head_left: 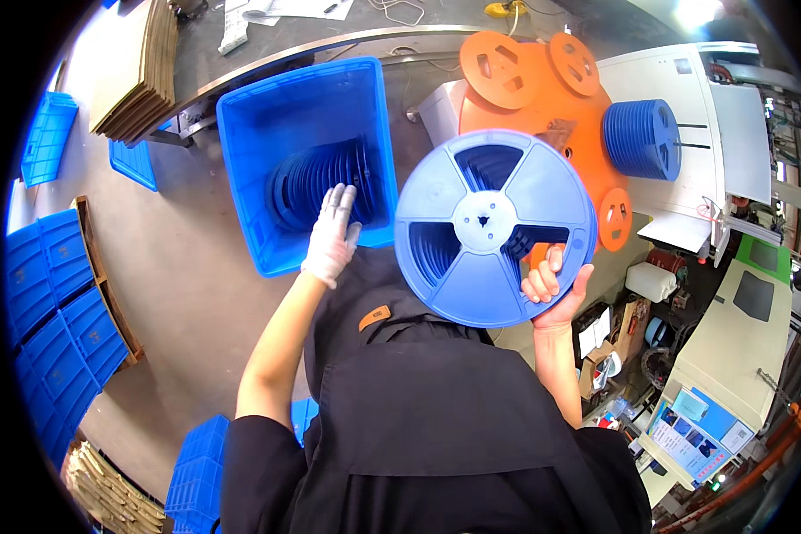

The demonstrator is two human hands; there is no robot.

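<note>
My right hand (pixel 554 289) is bare and grips a stack of blue plastic reels (pixel 485 222), its fingers hooked into a cut-out near the rim. The front reel faces up, with a round hub and wide openings; more reels show behind it. My left hand (pixel 334 236) wears a thin whitish glove with grey fingertips. Its fingers stretch out over the near side of a blue bin (pixel 307 84), in front of a row of dark blue reels (pixel 307 182) standing inside. Whether the fingertips touch those reels, I cannot tell.
An orange plate (pixel 529 84) with round orange discs stands beyond the stack. Another blue reel stack (pixel 641 140) sits on a white machine (pixel 685 196) at right. A metal-edged table (pixel 276 58) lies behind the bin. Blue crates (pixel 67 307) are piled at left.
</note>
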